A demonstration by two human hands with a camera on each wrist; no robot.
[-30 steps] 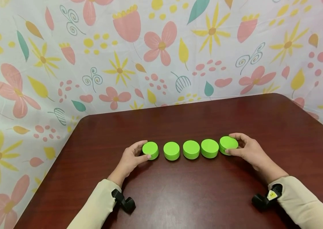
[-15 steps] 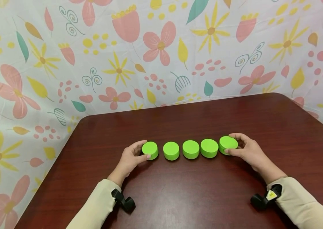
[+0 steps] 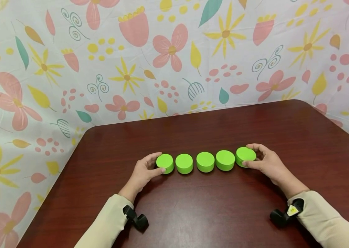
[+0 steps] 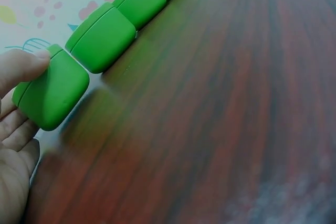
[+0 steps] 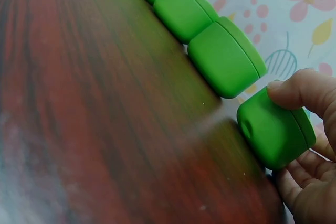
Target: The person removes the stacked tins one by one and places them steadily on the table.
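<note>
Several round green lidded containers stand in a row across the table in the head view. My left hand [image 3: 143, 172] grips the leftmost green container [image 3: 165, 163] between thumb and fingers. At the other end, my right hand [image 3: 268, 162] holds the rightmost green container [image 3: 245, 155] the same way. Between them stand a second container [image 3: 184, 163], a middle one [image 3: 205, 161] and a fourth [image 3: 225, 159], with narrow gaps. A lid seam shows on the left-hand container [image 4: 55, 93] in the left wrist view. In the right wrist view, the right-hand container [image 5: 273, 129] has a small dent in its side.
The dark red-brown wooden table [image 3: 193, 213] has rounded far corners. A white cloth with flowers and leaves [image 3: 168, 79] hangs behind it. Each wrist wears a black camera mount, on the left [image 3: 135, 217] and on the right [image 3: 286, 213], near the beige sleeves.
My left hand has shifted the leftmost container slightly to the right, narrowing its gap to the neighbouring one. The right hand and the other containers stay in place.
</note>
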